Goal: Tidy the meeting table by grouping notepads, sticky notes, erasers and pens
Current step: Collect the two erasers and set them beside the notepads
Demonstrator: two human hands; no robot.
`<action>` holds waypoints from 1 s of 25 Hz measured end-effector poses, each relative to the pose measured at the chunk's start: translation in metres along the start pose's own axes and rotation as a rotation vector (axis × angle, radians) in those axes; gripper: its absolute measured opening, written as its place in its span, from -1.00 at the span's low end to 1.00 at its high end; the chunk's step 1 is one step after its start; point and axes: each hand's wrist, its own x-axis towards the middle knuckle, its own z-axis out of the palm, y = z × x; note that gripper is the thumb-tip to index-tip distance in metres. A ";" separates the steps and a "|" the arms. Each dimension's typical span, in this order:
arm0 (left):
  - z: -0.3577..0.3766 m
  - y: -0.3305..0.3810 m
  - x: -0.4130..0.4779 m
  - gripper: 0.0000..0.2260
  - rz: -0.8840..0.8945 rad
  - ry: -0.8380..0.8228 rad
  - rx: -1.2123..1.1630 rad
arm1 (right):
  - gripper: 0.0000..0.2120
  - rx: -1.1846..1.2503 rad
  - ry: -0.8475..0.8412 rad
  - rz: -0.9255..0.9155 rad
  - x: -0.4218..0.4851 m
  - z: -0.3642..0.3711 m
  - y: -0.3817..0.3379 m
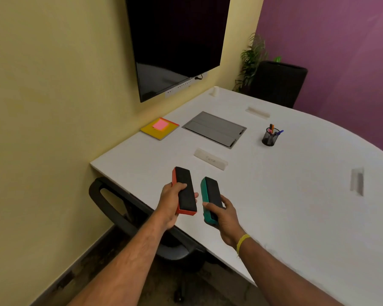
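Note:
My left hand [171,200] grips a red-backed board eraser [184,189] with its black felt facing up, held just above the near edge of the white table [296,184]. Beside it, my right hand [221,214] grips a green-backed board eraser [211,195], also felt up. The two erasers are side by side and apart. At the far left corner lies a yellow notepad [155,130] on an orange one, with a pink sticky-note pad [160,124] on top. A black mesh pen cup [269,138] holding several pens stands further right.
A grey cable hatch [215,129] is set into the table between the notepad and the pen cup. White slots [210,159] sit in the tabletop. A black chair [124,208] stands under the near-left edge, another chair [276,82] at the far end, and a wall screen [177,40] hangs above.

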 end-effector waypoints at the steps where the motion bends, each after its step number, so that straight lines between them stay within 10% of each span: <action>1: -0.010 0.011 0.010 -0.62 -0.003 -0.011 0.017 | -0.29 -0.006 0.009 -0.004 0.008 0.014 -0.001; 25: -0.216 0.153 0.340 -0.66 -0.261 -0.245 0.202 | -0.56 0.560 0.315 0.130 0.233 0.267 -0.023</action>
